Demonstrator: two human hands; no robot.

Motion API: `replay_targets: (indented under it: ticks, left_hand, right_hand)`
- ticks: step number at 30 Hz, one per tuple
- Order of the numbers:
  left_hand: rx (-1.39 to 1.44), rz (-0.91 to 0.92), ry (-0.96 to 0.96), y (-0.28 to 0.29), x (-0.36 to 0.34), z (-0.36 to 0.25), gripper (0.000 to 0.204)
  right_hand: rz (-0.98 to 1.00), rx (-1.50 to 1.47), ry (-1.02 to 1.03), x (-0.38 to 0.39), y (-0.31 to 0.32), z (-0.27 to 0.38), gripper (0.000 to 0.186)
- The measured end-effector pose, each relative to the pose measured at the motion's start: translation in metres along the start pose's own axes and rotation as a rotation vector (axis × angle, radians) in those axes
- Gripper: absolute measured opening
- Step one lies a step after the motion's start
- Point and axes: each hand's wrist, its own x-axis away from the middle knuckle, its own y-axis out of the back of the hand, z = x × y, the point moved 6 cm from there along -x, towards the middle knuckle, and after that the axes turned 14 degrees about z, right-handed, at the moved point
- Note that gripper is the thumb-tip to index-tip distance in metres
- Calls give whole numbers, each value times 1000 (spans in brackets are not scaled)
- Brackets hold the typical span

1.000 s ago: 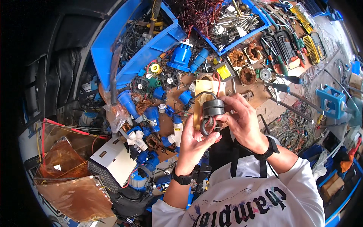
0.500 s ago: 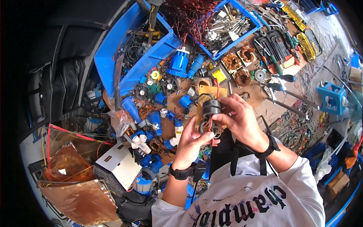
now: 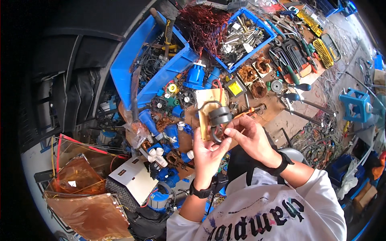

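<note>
A yellowish flat board [image 3: 204,123] stands tilted in my left hand [image 3: 209,154], whose fingers and thumb close around its lower end. A thick black ringed cylinder [image 3: 220,115] sits against the board. A black cable arches over its top and a red wire loop [image 3: 217,83] rises above the board. Below the cylinder, a dark wire loop and red wires [image 3: 218,131] hang by my left thumb. My right hand [image 3: 251,138] has its thumb and index finger pinched at these wires, partly hiding them. Behind it, orange-handled pliers [image 3: 254,110] lie on the bench.
Blue bins hold cables with a hammer [image 3: 168,36] and metal pins [image 3: 245,38]. Blue plug parts [image 3: 196,75] and rusty square housings [image 3: 247,75] crowd the bench. Hex keys [image 3: 292,54] and screwdrivers [image 3: 301,86] lie right; a white box [image 3: 132,180] stands left.
The board and black cylinder have shifted left and turned in my left hand. My right fingers have moved off the cylinder down to the wires. The orange pliers handles now show.
</note>
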Motion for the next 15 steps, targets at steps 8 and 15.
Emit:
replay_targets:
  ticks: [8, 15]
  left_hand:
    - [29, -16, -95, -10, 4, -2, 59]
    - [65, -1, -61, -16, 1, -20, 59]
  right_hand:
    - [128, -251, -52, -5, -4, -2, 16]
    - [211, -310, -1, -7, -2, 7, 20]
